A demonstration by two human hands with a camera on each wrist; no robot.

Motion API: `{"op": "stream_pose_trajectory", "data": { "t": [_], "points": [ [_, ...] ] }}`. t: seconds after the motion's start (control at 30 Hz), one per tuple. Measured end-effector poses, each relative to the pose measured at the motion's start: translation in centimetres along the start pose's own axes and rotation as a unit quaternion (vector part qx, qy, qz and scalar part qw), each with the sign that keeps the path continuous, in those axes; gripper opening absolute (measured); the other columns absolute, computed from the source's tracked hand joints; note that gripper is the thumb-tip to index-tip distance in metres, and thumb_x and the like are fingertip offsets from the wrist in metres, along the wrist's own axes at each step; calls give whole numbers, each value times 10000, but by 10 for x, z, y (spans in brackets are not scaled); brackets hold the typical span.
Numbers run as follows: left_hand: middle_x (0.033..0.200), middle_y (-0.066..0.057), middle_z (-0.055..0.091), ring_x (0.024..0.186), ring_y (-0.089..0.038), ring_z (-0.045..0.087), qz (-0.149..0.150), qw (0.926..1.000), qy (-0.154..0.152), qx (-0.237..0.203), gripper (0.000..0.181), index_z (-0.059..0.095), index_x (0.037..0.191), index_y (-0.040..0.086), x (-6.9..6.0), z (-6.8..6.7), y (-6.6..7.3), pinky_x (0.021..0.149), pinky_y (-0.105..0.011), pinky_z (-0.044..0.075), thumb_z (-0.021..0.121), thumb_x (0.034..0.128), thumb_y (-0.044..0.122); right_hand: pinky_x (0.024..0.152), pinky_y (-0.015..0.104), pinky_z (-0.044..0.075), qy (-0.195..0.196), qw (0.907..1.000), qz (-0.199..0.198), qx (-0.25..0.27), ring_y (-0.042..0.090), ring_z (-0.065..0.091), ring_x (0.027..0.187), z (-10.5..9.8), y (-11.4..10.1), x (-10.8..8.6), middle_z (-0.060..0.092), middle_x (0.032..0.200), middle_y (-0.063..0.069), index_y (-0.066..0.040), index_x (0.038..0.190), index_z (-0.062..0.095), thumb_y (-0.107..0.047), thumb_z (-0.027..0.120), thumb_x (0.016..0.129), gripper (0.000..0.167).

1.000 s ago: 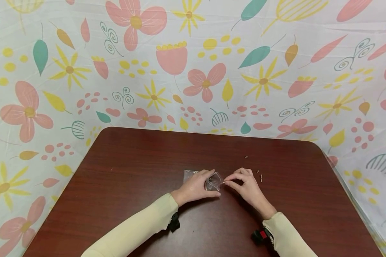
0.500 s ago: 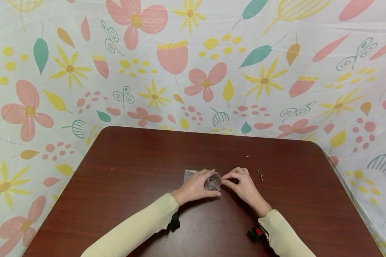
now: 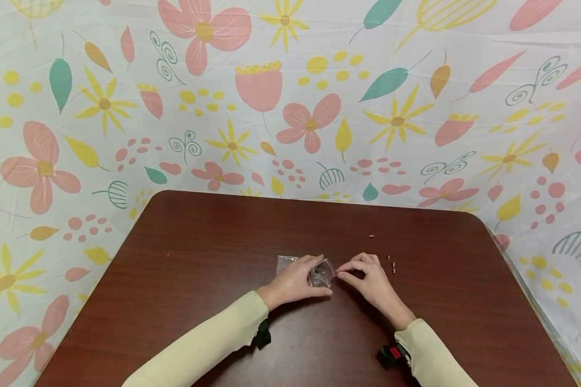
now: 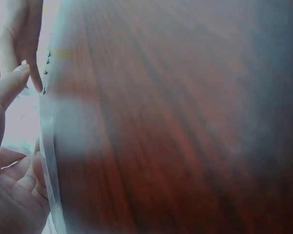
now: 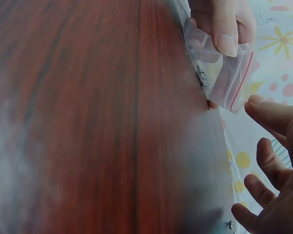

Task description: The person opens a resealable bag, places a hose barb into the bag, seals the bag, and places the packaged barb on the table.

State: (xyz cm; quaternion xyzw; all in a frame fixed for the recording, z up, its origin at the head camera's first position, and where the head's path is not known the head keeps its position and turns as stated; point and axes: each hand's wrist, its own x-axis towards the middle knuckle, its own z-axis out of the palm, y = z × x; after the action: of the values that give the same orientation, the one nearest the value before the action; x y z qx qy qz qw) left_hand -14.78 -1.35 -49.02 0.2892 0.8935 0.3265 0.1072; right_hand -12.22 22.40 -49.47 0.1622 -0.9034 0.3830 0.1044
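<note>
A small clear zip bag (image 3: 322, 273) with a red strip along its mouth (image 5: 242, 83) stands low over the table. My left hand (image 3: 295, 279) holds it from the left, thumb and fingers spread around its sides. Small metal pieces (image 5: 202, 77), which look like screws, show at the bag's lower part. My right hand (image 3: 370, 279) has thumb and index finger together at the bag's mouth and appears to pinch its edge; the contact is tiny in the head view. The other right fingers are loosely bent in the right wrist view.
Several small metal pieces (image 3: 394, 267) lie on the brown table (image 3: 213, 247) beyond and right of my right hand, one of them (image 3: 372, 235) farther back. A flat clear plastic piece (image 3: 285, 262) shows behind my left hand. A flowered cloth (image 3: 290, 161) hangs behind the table.
My right fingertips moved left toward the bag, then back right; the bag's mouth narrowed and widened with them. My left hand has stayed in place.
</note>
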Motion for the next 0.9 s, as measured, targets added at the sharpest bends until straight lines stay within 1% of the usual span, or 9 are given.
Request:
{"op": "stream_pose_trajectory", "data": {
  "t": [0.23, 0.3, 0.4, 0.43, 0.47, 0.53, 0.63, 0.67, 0.9],
  "points": [
    [1486, -75, 564, 1241, -208, 607, -6, 10000, -43, -41, 923, 449, 1585, 89, -1, -1, 1, 1003, -346, 510, 803, 873, 558, 860, 408, 392, 160, 9998, -137, -45, 213, 486, 1018, -9, 5, -6, 632, 912, -58, -199, 923, 829, -89, 866, 836, 145],
    [1490, -75, 562, 1254, -214, 602, -2, 10000, -41, -39, 922, 450, 1584, 89, -1, -1, 1, 1014, -352, 507, 804, 872, 555, 915, 462, 376, 165, 9998, -103, -1, 214, 484, 1010, -12, 7, -8, 628, 908, -57, -194, 922, 828, -84, 864, 836, 144],
    [1494, -74, 559, 1262, -220, 599, -15, 10000, -39, -31, 921, 452, 1584, 93, 0, -1, 0, 1020, -356, 505, 805, 871, 555, 1054, 637, 310, 172, 9998, -76, 63, 248, 505, 1022, -17, 9, -11, 627, 905, -40, -175, 924, 825, -69, 862, 833, 144],
    [1494, -72, 559, 1262, -220, 599, -21, 10000, -39, -29, 921, 452, 1584, 95, 0, -1, 0, 1021, -357, 504, 806, 870, 556, 1056, 650, 299, 172, 9998, -60, 81, 260, 510, 1033, -19, 10, -12, 627, 910, -36, -171, 926, 825, -65, 861, 833, 146],
    [1494, -71, 559, 1259, -221, 600, -25, 10000, -40, -28, 920, 452, 1585, 97, -1, -1, 0, 1020, -357, 505, 806, 870, 556, 1066, 633, 297, 177, 9998, -51, 77, 262, 513, 1036, -21, 11, -13, 628, 915, -35, -169, 928, 825, -61, 860, 834, 147],
    [1493, -70, 559, 1256, -220, 602, -33, 10000, -41, -25, 923, 451, 1586, 98, -1, -1, 0, 1017, -358, 507, 805, 869, 560, 1051, 503, 358, 209, 9998, -38, -10, 244, 508, 1033, -24, 13, -15, 629, 925, -38, -178, 932, 825, -64, 860, 837, 152],
    [1495, -64, 557, 1257, -214, 601, -54, 10000, -53, -42, 927, 447, 1589, 104, -1, 0, 0, 1018, -355, 506, 801, 869, 568, 874, 339, 370, 226, 9997, 32, -105, 211, 477, 1039, -29, 15, -19, 632, 934, -37, -204, 943, 826, -82, 855, 852, 155],
    [1497, -62, 556, 1258, -211, 600, -62, 10000, -58, -45, 928, 445, 1591, 106, -1, 0, 0, 1019, -353, 505, 799, 870, 570, 865, 317, 364, 233, 9996, 64, -128, 207, 468, 1044, -31, 16, -20, 633, 933, -36, -212, 946, 825, -88, 853, 857, 155],
    [1514, -63, 543, 1307, -235, 579, -88, 9999, -89, -5, 930, 434, 1598, 114, -1, 0, -1, 1049, -387, 494, 795, 874, 572, 892, 374, 356, 281, 9991, 276, -136, 255, 447, 1106, -44, 26, -28, 628, 949, -20, -209, 963, 825, -91, 841, 870, 151]
  ]
}}
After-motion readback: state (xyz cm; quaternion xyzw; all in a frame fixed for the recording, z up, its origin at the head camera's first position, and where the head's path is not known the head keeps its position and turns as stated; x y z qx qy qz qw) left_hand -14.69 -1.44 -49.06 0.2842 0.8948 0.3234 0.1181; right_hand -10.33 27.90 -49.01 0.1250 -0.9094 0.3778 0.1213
